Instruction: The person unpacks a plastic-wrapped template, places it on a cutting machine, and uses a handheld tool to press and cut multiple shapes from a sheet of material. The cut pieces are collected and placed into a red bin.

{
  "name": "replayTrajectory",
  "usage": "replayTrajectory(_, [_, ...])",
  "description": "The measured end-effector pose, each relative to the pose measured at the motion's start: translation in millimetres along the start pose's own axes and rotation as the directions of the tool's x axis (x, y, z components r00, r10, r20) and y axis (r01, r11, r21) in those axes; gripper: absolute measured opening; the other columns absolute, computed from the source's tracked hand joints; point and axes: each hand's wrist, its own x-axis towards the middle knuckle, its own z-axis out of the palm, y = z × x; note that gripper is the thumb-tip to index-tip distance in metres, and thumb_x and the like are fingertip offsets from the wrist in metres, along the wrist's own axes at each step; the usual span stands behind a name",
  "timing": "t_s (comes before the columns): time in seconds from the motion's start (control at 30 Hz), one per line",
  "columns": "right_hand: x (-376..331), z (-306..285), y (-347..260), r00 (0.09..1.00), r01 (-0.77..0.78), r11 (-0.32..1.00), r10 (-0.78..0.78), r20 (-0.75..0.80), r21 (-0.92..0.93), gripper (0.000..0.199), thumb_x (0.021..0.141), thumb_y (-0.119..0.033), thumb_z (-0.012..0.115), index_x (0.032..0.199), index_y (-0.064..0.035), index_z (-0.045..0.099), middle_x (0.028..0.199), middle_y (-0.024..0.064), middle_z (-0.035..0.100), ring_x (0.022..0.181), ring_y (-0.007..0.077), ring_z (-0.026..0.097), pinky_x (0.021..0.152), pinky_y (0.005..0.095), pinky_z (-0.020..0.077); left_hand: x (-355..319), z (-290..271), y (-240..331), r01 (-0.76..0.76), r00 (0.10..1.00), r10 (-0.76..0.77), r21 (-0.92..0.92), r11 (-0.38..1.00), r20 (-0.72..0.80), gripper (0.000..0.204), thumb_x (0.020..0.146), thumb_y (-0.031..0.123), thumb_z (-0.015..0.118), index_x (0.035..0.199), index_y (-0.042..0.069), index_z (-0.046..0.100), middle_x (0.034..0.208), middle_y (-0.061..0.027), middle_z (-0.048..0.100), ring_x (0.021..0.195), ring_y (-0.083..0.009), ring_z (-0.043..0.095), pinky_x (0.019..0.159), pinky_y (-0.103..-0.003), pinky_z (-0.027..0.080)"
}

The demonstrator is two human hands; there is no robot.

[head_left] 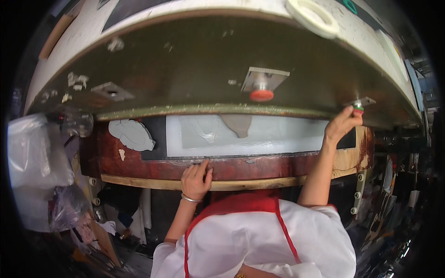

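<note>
My left hand (198, 179) rests at the near edge of a red-brown table (273, 167), holding nothing. Its fingers are loosely bent and apart, one reaching to the edge of a black mat (155, 141). My right hand (342, 125) is raised at the right, with its fingertips at a green push button (358, 107) on the front of a dark green beam (185, 60); the fingers partly hide the button. Between the hands, a white board (278, 138) lies on the mat, partly under the beam. A grey-brown flat piece (237, 124) shows on the board.
A red mushroom button (261, 95) sticks out from the beam. Grey cut pieces (132, 134) lie at the table's left end. A roll of pale tape (315, 18) sits on top of the beam. Clear plastic bags (37, 157) hang at the left.
</note>
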Motion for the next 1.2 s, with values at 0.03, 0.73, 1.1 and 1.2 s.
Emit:
replayTrajectory(0.03, [-5.7,0.4,4.6,1.000,-0.022,1.000,0.023,-0.020,0.019,0.031,0.100,-0.029,0.047,0.097,0.0006,0.036,0.105,0.0180,0.044,0.093,0.0261,0.046,0.086,0.0364,0.0406,13.1,5.1,-3.2,0.006,0.999,-0.007,-0.028,1.000,-0.031,0.032,0.079,0.017,0.069,0.109,0.007,0.066,0.068,-0.0070,0.055,0.063,-0.0262,0.056,0.059,-0.039,0.045])
replayTrajectory(0.73, [-169.7,-118.0,-31.4,0.556,-0.049,0.996,0.087,0.827,-0.072,0.005,0.081,-0.005,0.068,0.079,-0.0005,0.067,0.075,0.0158,0.062,0.072,0.0285,0.063,0.063,0.0362,0.0491,8.6,10.9,-7.7,0.054,0.994,-0.055,-0.014,0.998,-0.092,0.003,0.076,0.012,0.070,0.076,0.009,0.069,0.059,-0.0080,0.056,0.057,-0.0277,0.056,0.054,-0.039,0.045])
replayTrajectory(1.1, [-233.7,-15.4,-131.2,0.595,0.049,0.988,-0.145,0.790,0.145,0.083,0.060,-0.011,0.082,0.133,-0.0038,0.043,0.137,0.0280,0.032,0.126,0.0470,0.031,0.103,0.0506,0.0330,-104.1,-11.7,18.7,-0.071,0.997,0.071,-0.022,0.997,-0.003,0.003,0.077,0.011,0.067,0.080,0.009,0.065,0.067,-0.0073,0.059,0.061,-0.0257,0.056,0.054,-0.036,0.045])
replayTrajectory(1.2, [-254.7,-40.2,-137.1,0.638,-0.047,0.989,-0.079,0.766,0.141,0.080,0.057,-0.010,0.083,0.128,-0.0050,0.047,0.134,0.0260,0.037,0.125,0.0447,0.036,0.103,0.0478,0.0356,-129.7,-15.5,22.8,-0.015,0.996,0.017,-0.027,1.000,0.086,0.005,0.078,0.011,0.067,0.082,0.010,0.064,0.067,-0.0058,0.059,0.060,-0.0241,0.056,0.054,-0.035,0.045])
